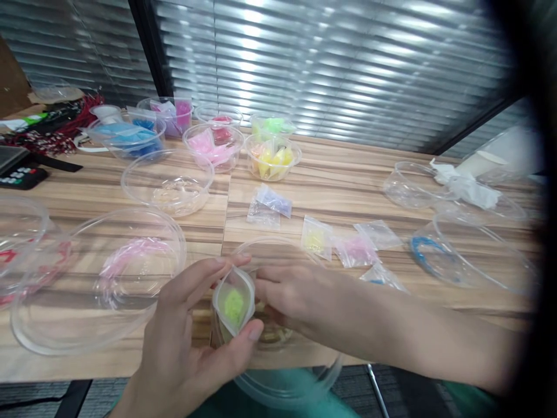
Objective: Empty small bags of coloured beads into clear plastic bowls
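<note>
Blinds (348,69): well beyond the bowl (278,399). Table (339,186): beneath the bowl. Tub (183,249) with pink ring (139,249) inside: left of the bowl. Left hand (174,331): at the bowl's left side, clasped around the wide-mouthed bag (238,276) between thumb and fingers. Right hand (296,290): over the bowl; fingertips partly hidden, grip impossible to tell. Sachets (354,249): beyond and right of the bowl. Bag: above the bowl's left part. Green filling (234,306): inside the bag.
</note>
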Available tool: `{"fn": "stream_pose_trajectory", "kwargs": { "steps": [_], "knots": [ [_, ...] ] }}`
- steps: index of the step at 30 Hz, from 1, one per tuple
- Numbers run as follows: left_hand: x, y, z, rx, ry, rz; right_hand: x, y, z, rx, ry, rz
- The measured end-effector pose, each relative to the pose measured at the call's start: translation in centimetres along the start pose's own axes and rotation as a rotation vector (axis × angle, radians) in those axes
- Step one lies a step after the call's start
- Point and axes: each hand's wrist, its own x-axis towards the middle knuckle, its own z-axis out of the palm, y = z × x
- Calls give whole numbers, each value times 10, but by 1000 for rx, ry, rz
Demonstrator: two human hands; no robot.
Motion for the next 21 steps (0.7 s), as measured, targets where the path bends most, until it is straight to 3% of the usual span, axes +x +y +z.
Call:
{"fn": "stream_pose_trajectory", "kwargs": {
  "steps": [4, 7, 13, 21],
  "knots": [
    [-3, -2, -1, 9, 0, -22, -4, 0, -13, 59, 244, 123],
    [-11, -7, -4, 16, -29, -73, -7, -9, -29, 119, 343, 108],
    [-19, -13, -4, -107, -76, -151, -3, -28, -45, 164, 183, 39],
    [-18, -14, -3, -101, -57, -106, 9, -32, -52, -91, 60, -49]
  ]
}}
